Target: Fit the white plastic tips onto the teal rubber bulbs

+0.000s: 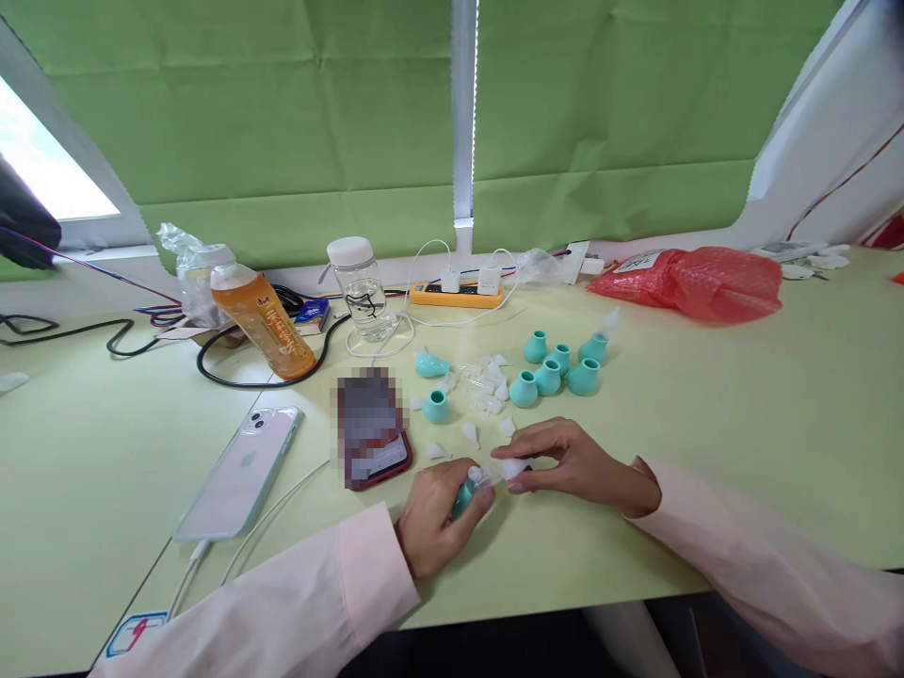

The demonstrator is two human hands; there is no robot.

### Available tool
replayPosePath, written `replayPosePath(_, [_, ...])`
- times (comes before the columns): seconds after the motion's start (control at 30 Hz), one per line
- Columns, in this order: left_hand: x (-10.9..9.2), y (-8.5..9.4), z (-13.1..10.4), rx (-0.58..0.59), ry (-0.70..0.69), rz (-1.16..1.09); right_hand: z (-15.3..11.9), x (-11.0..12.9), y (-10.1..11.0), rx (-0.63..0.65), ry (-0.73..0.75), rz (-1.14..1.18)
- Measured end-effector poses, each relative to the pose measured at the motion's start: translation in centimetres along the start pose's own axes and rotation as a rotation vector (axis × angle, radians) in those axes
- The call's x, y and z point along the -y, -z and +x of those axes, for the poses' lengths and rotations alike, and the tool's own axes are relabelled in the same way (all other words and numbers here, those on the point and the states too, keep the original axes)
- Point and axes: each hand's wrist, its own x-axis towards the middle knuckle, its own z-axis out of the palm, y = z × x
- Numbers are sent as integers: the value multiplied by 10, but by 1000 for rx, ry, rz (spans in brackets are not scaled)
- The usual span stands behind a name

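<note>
My left hand (438,518) is closed around a teal rubber bulb (462,499), with a clear plastic piece (480,476) showing at its top. Between the thumb and fingers of my right hand (569,463) is a white tapered tip (514,467), close beside the clear piece; whether they touch I cannot tell. Beyond my hands lie loose white tips (471,433) and a small pile of clear and white pieces (484,384). Several teal bulbs (524,389) stand to the right of the pile, one bearing a translucent tip (608,323). Another bulb (436,407) stands to its left.
Left of my hands lie a red-cased phone (381,461) and a pale phone (244,476) on a white cable. Farther back are an orange drink bottle (265,325), a clear water bottle (363,297), an orange power strip (456,297) and a red bubble-wrap package (692,282).
</note>
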Motion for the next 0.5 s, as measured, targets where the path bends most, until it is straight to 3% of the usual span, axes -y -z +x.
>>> replayPosePath(0.23, [0, -1, 2, 120, -71, 67, 0, -3, 0, 160, -72, 59])
replayPosePath(0.5, [-3, -3, 2, 121, -110, 147, 3, -2, 3, 223, -98, 82])
